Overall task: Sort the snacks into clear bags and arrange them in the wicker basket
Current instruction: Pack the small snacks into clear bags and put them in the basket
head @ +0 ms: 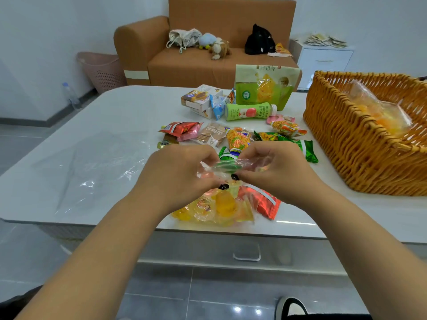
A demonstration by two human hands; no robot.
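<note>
Now both my hands, left hand and right hand, pinch the clear bag by its mouth; its long axis runs toward me, jelly-filled bottom resting near the worktop edge.

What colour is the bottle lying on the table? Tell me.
Light green plastic bottle with a white cap; head view.

Orange-brown wicker basket, green bottle, yellow jelly cups, seemingly red packet.
</note>
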